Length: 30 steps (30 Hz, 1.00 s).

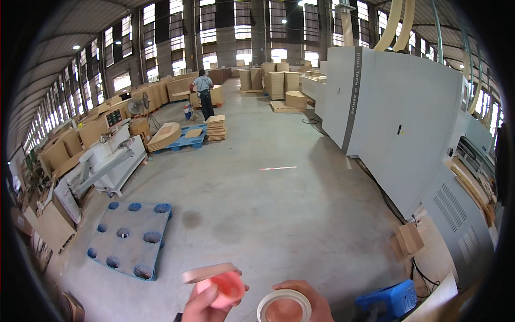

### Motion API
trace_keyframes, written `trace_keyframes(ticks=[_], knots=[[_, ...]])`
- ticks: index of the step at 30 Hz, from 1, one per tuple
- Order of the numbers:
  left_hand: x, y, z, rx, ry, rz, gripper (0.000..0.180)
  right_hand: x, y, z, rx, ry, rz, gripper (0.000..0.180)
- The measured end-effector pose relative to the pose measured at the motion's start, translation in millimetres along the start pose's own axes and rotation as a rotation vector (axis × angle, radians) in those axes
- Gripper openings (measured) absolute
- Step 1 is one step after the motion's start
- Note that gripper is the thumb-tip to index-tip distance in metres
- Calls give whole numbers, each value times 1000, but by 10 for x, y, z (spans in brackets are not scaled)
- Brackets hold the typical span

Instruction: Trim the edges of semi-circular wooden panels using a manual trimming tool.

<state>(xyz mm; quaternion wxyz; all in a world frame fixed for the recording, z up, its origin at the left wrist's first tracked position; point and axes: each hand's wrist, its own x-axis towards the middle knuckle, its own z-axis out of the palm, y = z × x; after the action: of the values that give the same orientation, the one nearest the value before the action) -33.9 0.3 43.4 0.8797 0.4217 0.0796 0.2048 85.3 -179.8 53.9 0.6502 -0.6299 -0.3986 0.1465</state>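
As the left hand [206, 306] grips a pink cup [232, 288], the right hand [318, 305] clasps a white-rimmed round piece [284, 309]; handling seems under way, wanting steadiness next.

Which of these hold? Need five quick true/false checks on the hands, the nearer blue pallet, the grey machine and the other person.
1. The left hand holds a pink container. True.
2. The right hand holds a hammer. False: it holds a round piece with a pale rim.
3. The nearer blue pallet lies to the right of both hands. False: it lies on the floor to their left.
4. A large grey machine stands on the right side of the view. True.
5. The other person is sitting on the floor. False: that person is standing.
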Motion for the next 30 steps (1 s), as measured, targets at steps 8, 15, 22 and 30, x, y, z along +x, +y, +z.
trace_keyframes(ticks=[8,15,22,30], knots=[[168,-740,-434,-239,434,-322,33,-80,575,-32,-73,18,149,63],[148,-477,-445,311,216,-10,42,-130,928,-139,-102,32,98,74],[229,-212,30,942,-62,262,67,-112,948,-20,-128,67,143,78],[325,-112,367,1436,-239,237,71,-190,1206,92,-214,64,134,81]])
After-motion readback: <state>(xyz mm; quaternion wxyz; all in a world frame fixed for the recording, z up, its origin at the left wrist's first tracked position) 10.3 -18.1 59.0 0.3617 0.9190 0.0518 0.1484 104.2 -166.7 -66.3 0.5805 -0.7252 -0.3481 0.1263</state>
